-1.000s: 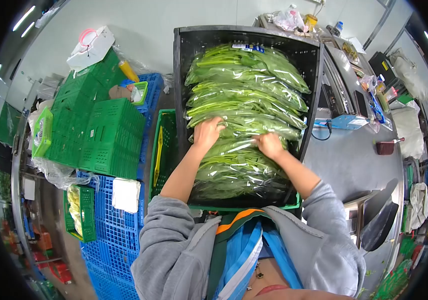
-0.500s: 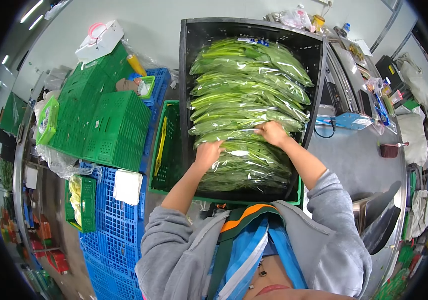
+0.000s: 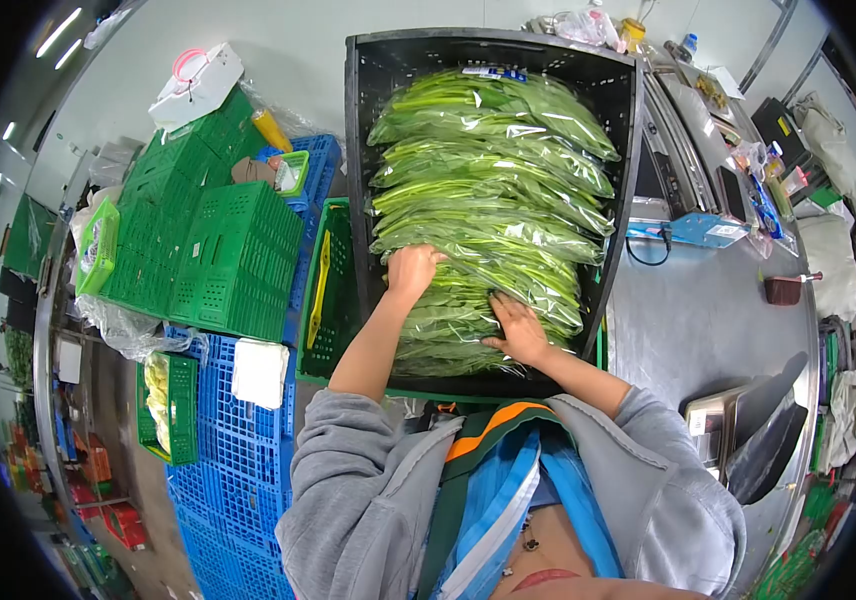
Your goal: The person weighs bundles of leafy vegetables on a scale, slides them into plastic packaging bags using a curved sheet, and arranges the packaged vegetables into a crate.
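Note:
Clear plastic bags of leafy green vegetables [image 3: 493,190] lie in overlapping rows inside a black crate [image 3: 356,130]. At the left side of the rows, my left hand [image 3: 414,272] is closed, pinching the edge of a bag of leafy greens [image 3: 473,272]. My right hand [image 3: 518,328] lies on the bags nearer my body, its fingers spread and its palm down. Under the black crate sits a green crate [image 3: 343,225], with a yellow strip [image 3: 320,290] along its inside.
Stacked green crates [image 3: 233,260] stand at the left by blue pallets [image 3: 238,480]. A small green crate [image 3: 183,410] and a white stack of sheets [image 3: 260,373] rest there. Rightward is a metal table [image 3: 668,320] with a dark red-brown block-shaped object [image 3: 783,290] and a blue-fronted device [image 3: 703,230].
My left hand has moved up and slightly left, to the bag's edge. My right hand has come down toward my body and now lies spread on the nearer bags.

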### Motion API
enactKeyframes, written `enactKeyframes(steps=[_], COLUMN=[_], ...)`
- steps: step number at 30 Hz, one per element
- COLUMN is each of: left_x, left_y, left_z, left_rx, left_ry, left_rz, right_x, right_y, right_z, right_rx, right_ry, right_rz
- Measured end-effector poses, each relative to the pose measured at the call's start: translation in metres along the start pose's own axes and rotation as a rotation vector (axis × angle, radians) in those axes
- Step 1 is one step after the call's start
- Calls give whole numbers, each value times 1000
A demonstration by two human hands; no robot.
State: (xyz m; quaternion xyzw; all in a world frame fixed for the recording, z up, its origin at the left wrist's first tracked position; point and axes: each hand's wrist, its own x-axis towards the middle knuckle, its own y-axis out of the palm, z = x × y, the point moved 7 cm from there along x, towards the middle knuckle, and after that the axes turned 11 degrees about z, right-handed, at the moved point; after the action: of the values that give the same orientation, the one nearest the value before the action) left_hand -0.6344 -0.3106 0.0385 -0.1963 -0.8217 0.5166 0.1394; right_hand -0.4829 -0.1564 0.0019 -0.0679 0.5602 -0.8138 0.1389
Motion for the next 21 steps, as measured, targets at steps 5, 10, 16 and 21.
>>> enactKeyframes(steps=[5, 10, 16, 21], left_x=[3, -6, -105, -109], left_y=[0, 4, 0, 69], left_z=[2, 4, -75, -31], left_rx=[0, -41, 83, -74], left_ry=[-34, 28, 712, 362], left_rz=[11, -19, -127, 73], right_x=[10, 55, 66, 64], right_y=[4, -37, -42, -44], right_z=[-9, -44, -56, -54], right_rx=[-139, 70, 167, 177], right_ry=[-140, 125, 108, 140], right_rz=[-14, 80, 138, 190])
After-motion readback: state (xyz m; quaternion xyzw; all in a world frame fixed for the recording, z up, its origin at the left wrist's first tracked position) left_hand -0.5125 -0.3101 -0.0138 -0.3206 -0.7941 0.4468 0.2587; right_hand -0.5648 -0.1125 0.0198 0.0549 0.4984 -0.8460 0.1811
